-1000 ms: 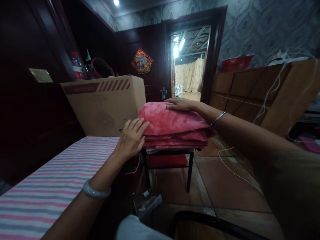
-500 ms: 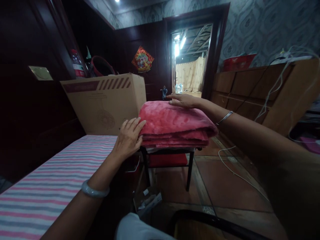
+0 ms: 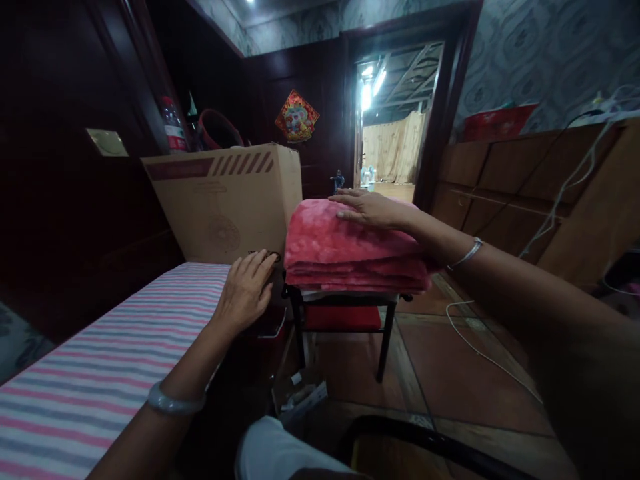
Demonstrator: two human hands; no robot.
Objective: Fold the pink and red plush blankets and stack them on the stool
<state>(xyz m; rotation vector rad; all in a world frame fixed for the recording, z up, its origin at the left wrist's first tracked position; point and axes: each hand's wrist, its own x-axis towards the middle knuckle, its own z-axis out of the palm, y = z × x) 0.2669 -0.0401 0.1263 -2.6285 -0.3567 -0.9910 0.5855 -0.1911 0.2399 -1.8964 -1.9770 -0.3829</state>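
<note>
A folded pink plush blanket (image 3: 345, 250) lies in layers on top of a dark-framed stand with a red panel (image 3: 343, 318) lower down. My right hand (image 3: 373, 210) rests flat on the blanket's upper surface, fingers stretched out toward the left. Just left of the blanket, my left hand (image 3: 246, 288) hovers with its fingers extended and a small gap to the cloth; it grips nothing. A bangle (image 3: 176, 400) circles the left wrist, and a thin silver bracelet (image 3: 466, 254) the right.
To the left is a surface with a striped cloth (image 3: 125, 347), with a large cardboard box (image 3: 225, 207) at its far end. Wooden drawers (image 3: 520, 173) line the right wall, with a white cable (image 3: 493, 357) on the tiled floor. A doorway opens behind the blanket.
My left hand has come away from the blanket's left side, moving left. My right hand has settled lower onto the top. The view has shifted slightly.
</note>
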